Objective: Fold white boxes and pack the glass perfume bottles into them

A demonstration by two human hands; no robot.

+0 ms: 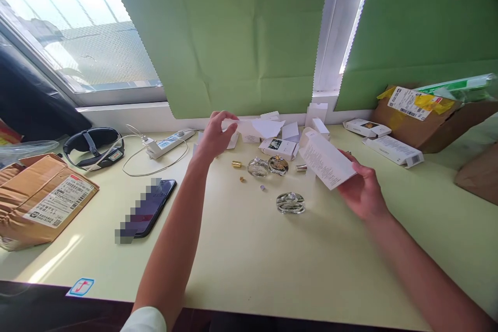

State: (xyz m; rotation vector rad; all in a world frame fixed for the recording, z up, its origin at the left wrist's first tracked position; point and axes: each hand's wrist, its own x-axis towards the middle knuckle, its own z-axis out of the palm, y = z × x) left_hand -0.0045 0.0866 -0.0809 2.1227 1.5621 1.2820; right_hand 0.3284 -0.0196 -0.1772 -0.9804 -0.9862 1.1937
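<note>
My left hand [218, 134] pinches one end of a thin white paper insert [268, 128] and holds it above the back of the table. In my right hand [365, 189] is a white perfume box [327, 160], tilted, with small print on the side facing me. Below and between my hands, a clear perfume bottle [290, 203] sits on the table. Two more stand farther back: a clear bottle [258, 167] and a dark-patterned bottle [278, 165]. Near them lie a gold cap [236, 164], a silver cap [301, 168], a small gold piece [241, 179] and a small pale purple piece [263, 187].
Several white boxes, among them a printed box [279, 148], stand along the back. A phone [150, 210], power strip [169, 143], headset [93, 148] and brown parcel [50, 202] are at left. Another carton [436, 114] and flat boxes [392, 151] occupy the right.
</note>
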